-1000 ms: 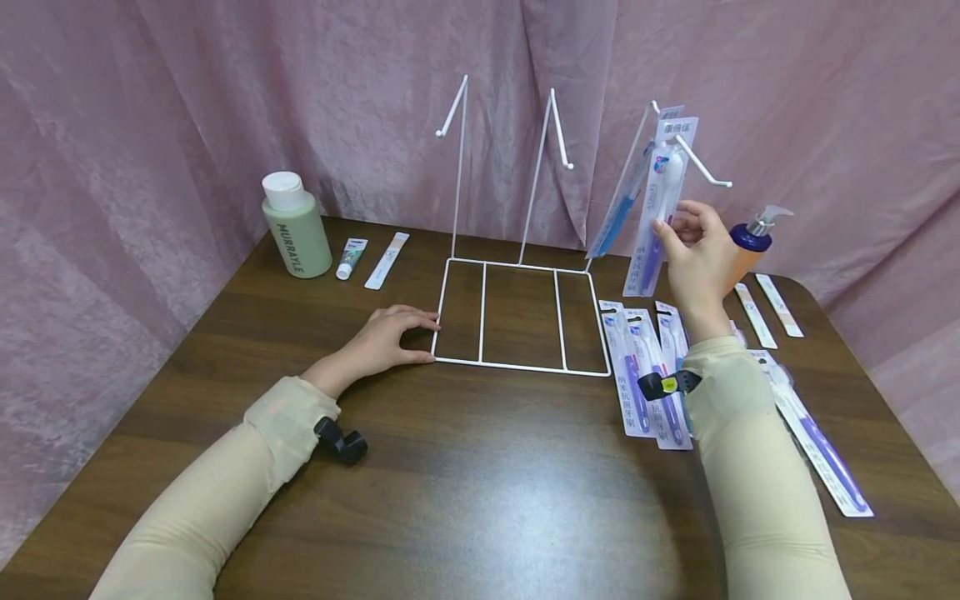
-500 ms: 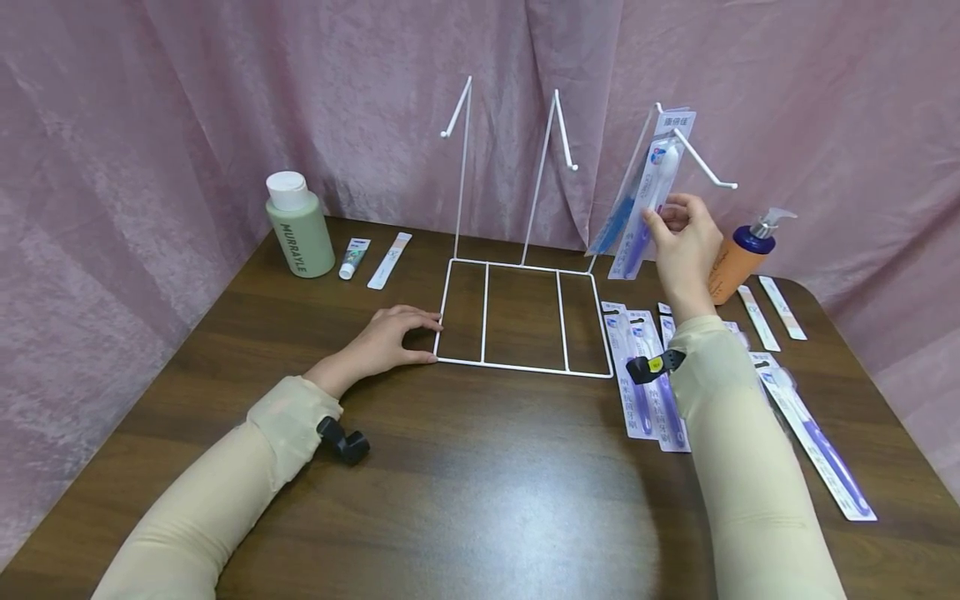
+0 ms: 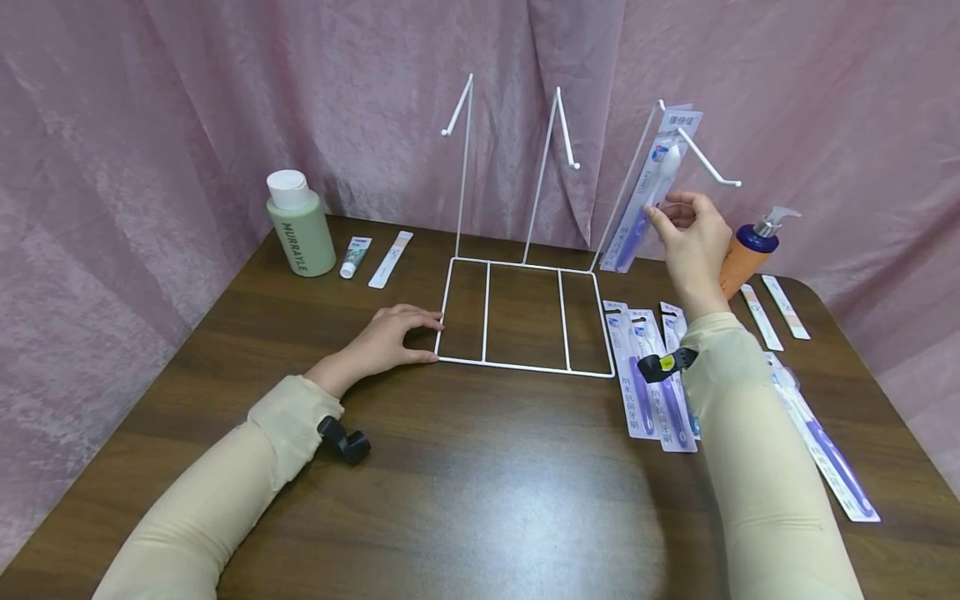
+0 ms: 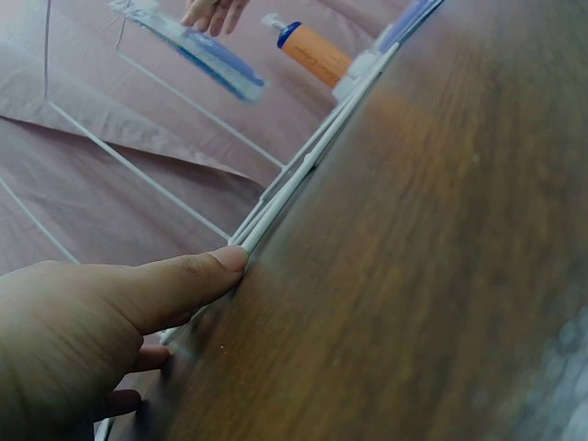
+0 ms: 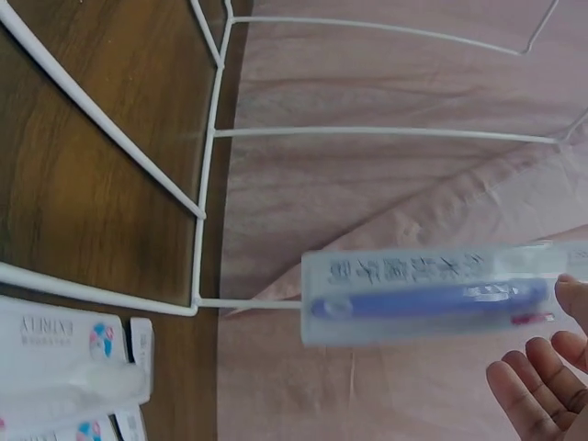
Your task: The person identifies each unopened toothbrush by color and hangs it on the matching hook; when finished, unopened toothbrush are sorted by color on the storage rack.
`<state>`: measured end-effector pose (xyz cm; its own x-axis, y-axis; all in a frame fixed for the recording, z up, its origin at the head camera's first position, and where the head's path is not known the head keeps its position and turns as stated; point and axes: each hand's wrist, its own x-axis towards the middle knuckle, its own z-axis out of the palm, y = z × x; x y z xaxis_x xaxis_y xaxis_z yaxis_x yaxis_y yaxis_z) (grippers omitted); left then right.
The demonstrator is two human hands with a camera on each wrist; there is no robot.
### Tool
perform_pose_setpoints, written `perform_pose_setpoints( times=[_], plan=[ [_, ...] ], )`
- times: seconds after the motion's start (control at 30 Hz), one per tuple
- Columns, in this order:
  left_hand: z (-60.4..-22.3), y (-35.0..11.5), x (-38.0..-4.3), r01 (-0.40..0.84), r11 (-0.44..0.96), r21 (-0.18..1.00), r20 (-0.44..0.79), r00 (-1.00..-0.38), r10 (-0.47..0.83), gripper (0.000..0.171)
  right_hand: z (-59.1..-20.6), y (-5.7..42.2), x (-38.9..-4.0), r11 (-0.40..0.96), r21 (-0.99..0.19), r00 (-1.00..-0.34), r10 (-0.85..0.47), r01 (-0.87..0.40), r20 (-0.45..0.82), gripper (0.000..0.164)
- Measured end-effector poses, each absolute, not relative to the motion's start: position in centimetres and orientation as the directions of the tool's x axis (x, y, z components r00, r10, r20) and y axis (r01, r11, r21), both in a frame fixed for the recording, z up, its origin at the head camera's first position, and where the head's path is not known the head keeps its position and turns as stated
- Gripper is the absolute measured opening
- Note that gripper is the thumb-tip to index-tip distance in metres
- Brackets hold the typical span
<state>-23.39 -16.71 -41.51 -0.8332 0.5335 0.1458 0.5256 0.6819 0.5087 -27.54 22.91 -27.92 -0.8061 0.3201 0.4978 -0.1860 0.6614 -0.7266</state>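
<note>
At the front left edge of a white wire rack [image 3: 525,367], my left hand [image 3: 378,342] rests with thumb and fingertips against the frame. In the left wrist view its thumb [image 4: 188,285] touches the wire. A packaged purple toothbrush [image 3: 648,196] hangs tilted on the rack's right hook [image 3: 705,158], in front of another, bluish package mostly hidden behind it. My right hand [image 3: 696,246] is beside the purple package, its thumb at the package edge. In the right wrist view the fingers [image 5: 542,381] are spread apart from the package [image 5: 423,299], pinching nothing.
Several packaged toothbrushes [image 3: 637,375] lie right of the rack, with another [image 3: 825,450] farther right. An orange pump bottle [image 3: 742,258] stands behind my right wrist. At the left are a green bottle [image 3: 302,229], a small tube [image 3: 355,257] and a narrow sachet [image 3: 391,260].
The purple toothbrush package has moved back along the right hook against the one behind it. My right hand has moved with it and loosened its pinch. My left hand has stayed put.
</note>
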Motion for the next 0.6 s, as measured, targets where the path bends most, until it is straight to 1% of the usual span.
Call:
perform_pose_setpoints(
  times=[0.13, 0.33, 0.6],
  plan=[
    [-41.6, -16.7, -23.5, 0.522, 0.681, 0.513, 0.142, -0.834, 0.533, 0.049, -27.3, 23.5, -27.2, 0.677, -0.709, -0.81, 0.294, -0.199, 0.508, 0.04],
    [-41.6, -16.7, -23.6, 0.519, 0.681, 0.517, 0.135, -0.835, 0.534, 0.049, -26.5, 24.3, -26.5, 0.714, -0.677, -0.828, 0.265, -0.176, 0.495, 0.042],
    [-41.6, -16.7, -23.5, 0.517, 0.684, 0.515, 0.134, -0.837, 0.531, 0.049, -25.3, 25.9, -25.5, 0.769, -0.627, -0.884, 0.198, -0.127, 0.422, 0.049]
  ],
)
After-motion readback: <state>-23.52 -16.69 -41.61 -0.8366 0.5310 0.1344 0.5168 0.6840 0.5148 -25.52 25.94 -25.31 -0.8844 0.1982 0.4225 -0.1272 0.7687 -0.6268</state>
